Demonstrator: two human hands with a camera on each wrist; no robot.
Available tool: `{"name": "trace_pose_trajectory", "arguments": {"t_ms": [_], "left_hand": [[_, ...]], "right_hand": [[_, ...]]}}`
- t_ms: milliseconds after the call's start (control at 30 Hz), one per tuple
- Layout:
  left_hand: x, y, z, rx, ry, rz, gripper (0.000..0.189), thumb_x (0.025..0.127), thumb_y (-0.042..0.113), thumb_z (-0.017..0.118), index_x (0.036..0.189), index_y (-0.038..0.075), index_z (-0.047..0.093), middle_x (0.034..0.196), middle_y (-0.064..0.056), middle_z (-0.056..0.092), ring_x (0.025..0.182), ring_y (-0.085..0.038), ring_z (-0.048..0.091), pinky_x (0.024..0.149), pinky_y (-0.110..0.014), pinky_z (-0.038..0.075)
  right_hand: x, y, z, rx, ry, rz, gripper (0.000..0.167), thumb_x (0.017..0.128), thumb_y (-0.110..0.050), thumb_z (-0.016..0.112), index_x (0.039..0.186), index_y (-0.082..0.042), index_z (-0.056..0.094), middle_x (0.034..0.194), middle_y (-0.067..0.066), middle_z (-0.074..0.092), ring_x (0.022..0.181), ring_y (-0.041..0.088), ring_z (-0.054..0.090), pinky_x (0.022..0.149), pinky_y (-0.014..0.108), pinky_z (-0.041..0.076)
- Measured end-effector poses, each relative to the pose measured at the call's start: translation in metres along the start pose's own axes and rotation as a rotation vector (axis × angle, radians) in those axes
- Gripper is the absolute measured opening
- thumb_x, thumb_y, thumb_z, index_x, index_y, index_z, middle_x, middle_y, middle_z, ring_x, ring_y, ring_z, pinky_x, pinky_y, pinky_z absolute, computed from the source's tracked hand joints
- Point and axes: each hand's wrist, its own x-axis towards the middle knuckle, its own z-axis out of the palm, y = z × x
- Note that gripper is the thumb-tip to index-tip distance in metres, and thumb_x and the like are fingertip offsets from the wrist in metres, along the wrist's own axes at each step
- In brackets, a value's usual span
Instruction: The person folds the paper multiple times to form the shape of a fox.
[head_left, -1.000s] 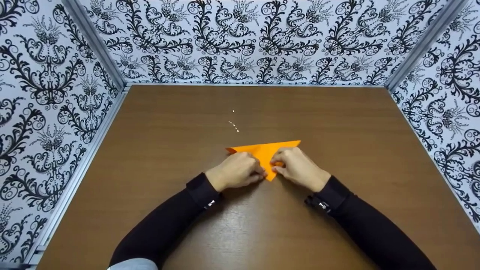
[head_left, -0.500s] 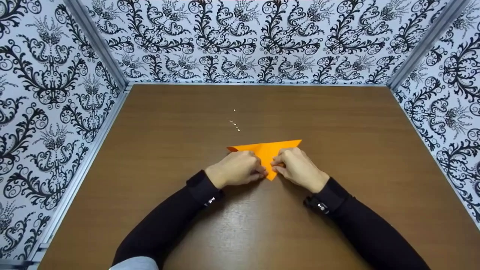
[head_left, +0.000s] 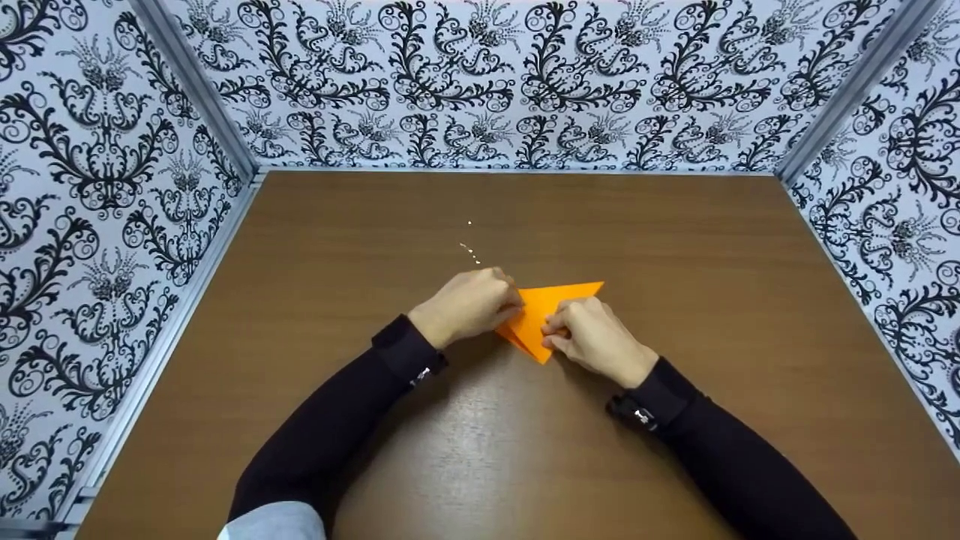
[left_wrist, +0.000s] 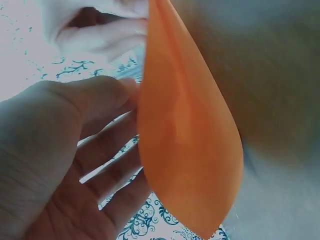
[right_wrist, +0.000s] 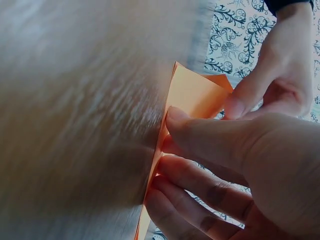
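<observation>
Black left sleeve [head_left: 322, 435]: runs in from 7 o'clock to the left hand.
Left hand [head_left: 466, 306]: pinching the paper on its left side; thumb at the edge, fingers going behind in the left-wrist feed. Exact fingertip contact hidden from me.
Folded orange paper [head_left: 538, 311]: on the brown tabletop [head_left: 337, 262], between both hands. One corner points to 2 o'clock, one to 6; left end is under the left hand.
Key relation: I read the paper at 3 o'clock from the left hand, 10 o'clock from the right. Long far edge lies roughly 9 to 3, right end tipped slightly away. Both hands touch it; right is nearer the 6 o'clock corner, left is at the loose layer.
Right hand [head_left: 600, 341]: grasping the paper near that corner, thumb on its face, fingers curled in.
Black right sleeve [head_left: 742, 450]: in from 5 o'clock.
Left-wrist only: paper bows into a leaf shape, tip at 6 o'clock. Head view hides that under the hand.
Right-wrist only: thin stacked layers along the edge, 12 to 7 o'clock. From the head I can't separate them there.
</observation>
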Motion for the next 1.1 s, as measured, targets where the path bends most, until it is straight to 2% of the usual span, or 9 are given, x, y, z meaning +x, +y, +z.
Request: {"name": "trace_pose_trajectory", "arguments": {"t_ms": [100, 267, 433, 933, 1100], "left_hand": [[0.008, -0.004, 0.003, 0.039, -0.001, 0.008, 0.019, 0.115, 0.011, 0.076, 0.100, 0.008, 0.087, 0.098, -0.010, 0.080, 0.102, -0.032, 0.080, 0.090, -0.045, 0.071], [0.019, -0.007, 0.010, 0.090, -0.039, 0.008, 0.021, 0.112, 0.004, 0.073, 0.098, 0.008, 0.088, 0.101, -0.010, 0.084, 0.100, -0.032, 0.082, 0.086, -0.046, 0.071], [0.024, -0.009, 0.016, 0.124, -0.049, 0.047, 0.022, 0.111, 0.002, 0.072, 0.098, 0.008, 0.089, 0.098, -0.011, 0.084, 0.092, -0.032, 0.083, 0.081, -0.045, 0.071], [0.027, -0.016, 0.019, 0.121, -0.041, 0.087, 0.022, 0.114, 0.003, 0.072, 0.103, 0.006, 0.090, 0.097, -0.013, 0.084, 0.090, -0.033, 0.084, 0.082, -0.045, 0.072], [0.025, -0.018, 0.019, 0.103, -0.044, 0.068, 0.019, 0.114, 0.003, 0.073, 0.106, 0.005, 0.091, 0.101, -0.013, 0.086, 0.092, -0.032, 0.085, 0.085, -0.045, 0.073]], "right_hand": [[0.000, -0.001, 0.001, 0.001, -0.003, 0.004, 0.009, 0.099, -0.005, 0.096, 0.106, 0.000, 0.094, 0.100, 0.013, 0.088, 0.096, 0.030, 0.086, 0.088, 0.047, 0.075], [0.001, -0.001, 0.002, -0.008, 0.002, 0.004, 0.010, 0.098, -0.007, 0.097, 0.105, -0.001, 0.094, 0.100, 0.013, 0.088, 0.095, 0.029, 0.086, 0.088, 0.048, 0.074], [0.000, -0.001, 0.003, -0.035, 0.009, -0.005, 0.009, 0.097, -0.009, 0.098, 0.103, -0.003, 0.094, 0.099, 0.011, 0.088, 0.094, 0.028, 0.086, 0.087, 0.048, 0.074], [0.001, -0.001, 0.002, -0.066, 0.010, -0.009, 0.009, 0.098, -0.010, 0.098, 0.101, -0.004, 0.094, 0.098, 0.011, 0.088, 0.089, 0.026, 0.085, 0.085, 0.047, 0.074], [0.000, -0.002, 0.002, -0.063, 0.011, -0.001, 0.009, 0.097, -0.011, 0.098, 0.101, -0.004, 0.093, 0.097, 0.010, 0.088, 0.088, 0.023, 0.084, 0.084, 0.046, 0.074]]}}
